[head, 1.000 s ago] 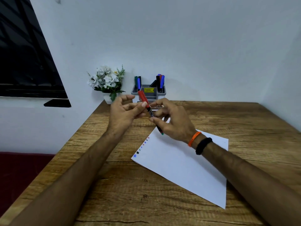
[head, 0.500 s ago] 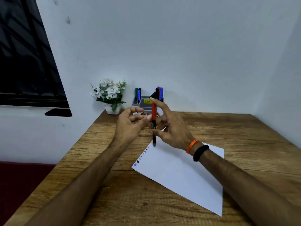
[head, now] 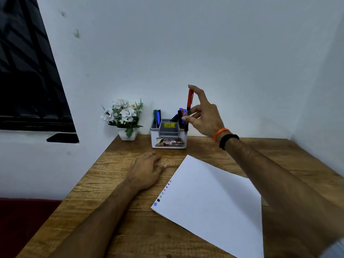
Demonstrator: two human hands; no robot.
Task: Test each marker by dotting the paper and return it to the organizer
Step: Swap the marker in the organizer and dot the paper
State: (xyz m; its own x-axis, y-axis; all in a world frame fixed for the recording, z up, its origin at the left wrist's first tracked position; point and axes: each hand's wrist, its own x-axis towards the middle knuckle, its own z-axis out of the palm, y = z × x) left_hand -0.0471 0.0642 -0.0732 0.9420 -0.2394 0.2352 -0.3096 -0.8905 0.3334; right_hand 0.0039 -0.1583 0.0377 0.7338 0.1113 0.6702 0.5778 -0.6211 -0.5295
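Head view, the only one. Right hand (head: pixel 202 116) pinches the red marker (head: pixel 189 108) upright, index tip on its top end, thumb and other fingers on the barrel lower down. Marker's lower tip sits at the rim of the organizer (head: pixel 168 135), right-hand compartment, where black, blue and red markers already stand. Cannot tell if the tip is inside yet or just at the edge. Left compartment holds a green and a blue marker.

Left hand (head: pixel 147 171) lies flat on the table (head: pixel 115 211), fingers relaxed, holding nothing, just beside the paper (head: pixel 210 198) and not clearly touching it.

Step, as I judge it: return of the red marker to the organizer, dot already made. Column of coloured dots (head: pixel 163 192) runs along the paper's left edge, red-looking one at the top. Next move calls for dropping the marker straight down into the right compartment without knocking its neighbours, then letting go and picking another untested one.

Surface: wooden table, visible grain, paper lying skewed on it. Organizer sits at the far edge against a white wall, yellow sticker on its inner tray. Small white flower pot (head: pixel 127 135) to its left. Dark window (head: pixel 28 71) upper left. Orange and black bands on the right wrist.
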